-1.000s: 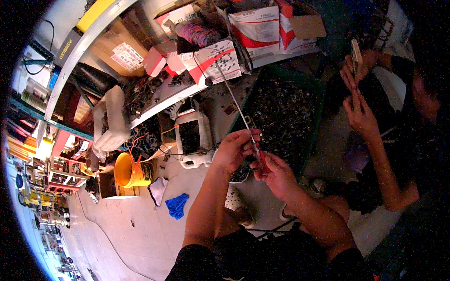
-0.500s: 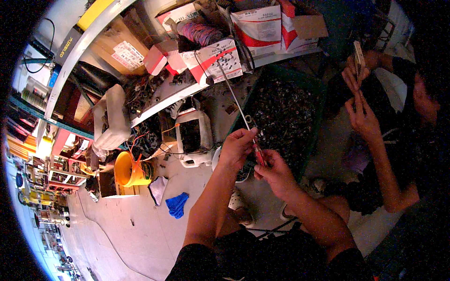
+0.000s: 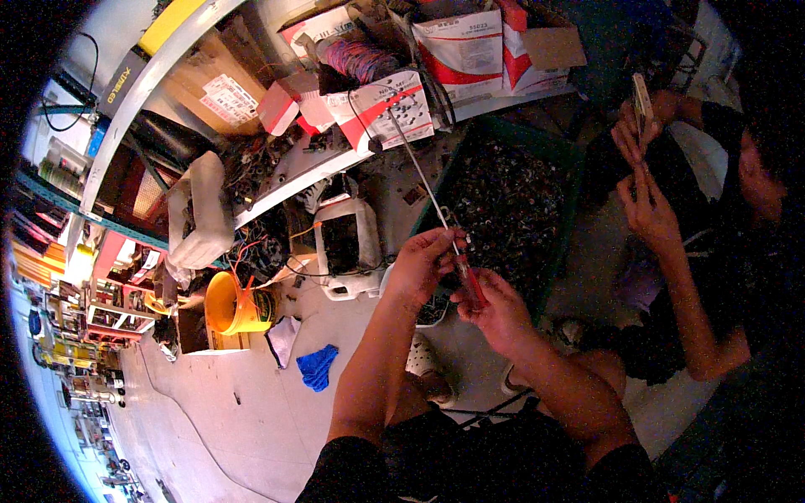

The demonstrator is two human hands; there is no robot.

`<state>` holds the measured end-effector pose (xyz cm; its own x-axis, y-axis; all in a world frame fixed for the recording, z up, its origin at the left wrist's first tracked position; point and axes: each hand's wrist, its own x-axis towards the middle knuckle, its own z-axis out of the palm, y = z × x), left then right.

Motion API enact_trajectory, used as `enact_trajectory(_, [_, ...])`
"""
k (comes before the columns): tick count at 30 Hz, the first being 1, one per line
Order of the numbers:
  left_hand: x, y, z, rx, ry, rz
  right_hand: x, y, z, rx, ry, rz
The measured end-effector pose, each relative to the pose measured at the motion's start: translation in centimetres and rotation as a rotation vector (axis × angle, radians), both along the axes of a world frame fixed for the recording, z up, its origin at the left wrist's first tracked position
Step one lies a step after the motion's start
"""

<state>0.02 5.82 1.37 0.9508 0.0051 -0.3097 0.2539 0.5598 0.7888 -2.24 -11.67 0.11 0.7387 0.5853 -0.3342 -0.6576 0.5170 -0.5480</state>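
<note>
A long, thin metal rod with a red handle (image 3: 471,289) slants between my hands, its bare shaft reaching up and left toward the shelf. My left hand (image 3: 426,260) is closed in a pinch round the shaft, just above the handle. Lower down, my right hand (image 3: 499,314) grips the red handle between thumb and fingers. Small ring-like metal pieces (image 3: 468,243) show beside the shaft near my left fingers; I cannot tell whether they touch it. Beyond my hands stands a dark green bin (image 3: 549,293) full of small, mixed metal parts (image 3: 507,201).
A metal shelf (image 3: 289,186) holds cartons and a spool of wire (image 3: 360,57). Below it are a cut white jug (image 3: 348,243), a yellow bucket (image 3: 231,303) and a blue cloth (image 3: 317,367). At right, another person holds a phone (image 3: 642,101). A white tub (image 3: 434,314) sits under my hands.
My right hand has moved slightly down and right along the tool, so more of the red handle shows. My left hand stays nearly in place.
</note>
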Motion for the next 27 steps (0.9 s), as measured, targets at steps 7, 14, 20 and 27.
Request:
enact_trajectory(7, [0.4, -0.2, -0.7, 0.022, 0.08, 0.088, -0.3, 0.4, 0.9, -0.204, -0.109, 0.002])
enact_trajectory(14, [0.0, 0.3, -1.0, -0.091, 0.078, 0.099, 0.4, -0.3, 0.1, -0.116, -0.13, 0.094])
enact_trajectory(20, [0.3, 3.6, -2.9, -0.612, 0.166, 0.442, -0.8, -0.2, 0.6, -0.287, -0.298, 0.154])
enact_trajectory(27, [0.4, 6.1, -3.5, -0.753, 0.027, 0.52, 0.7, -0.9, -0.3, -0.47, -0.414, 0.249])
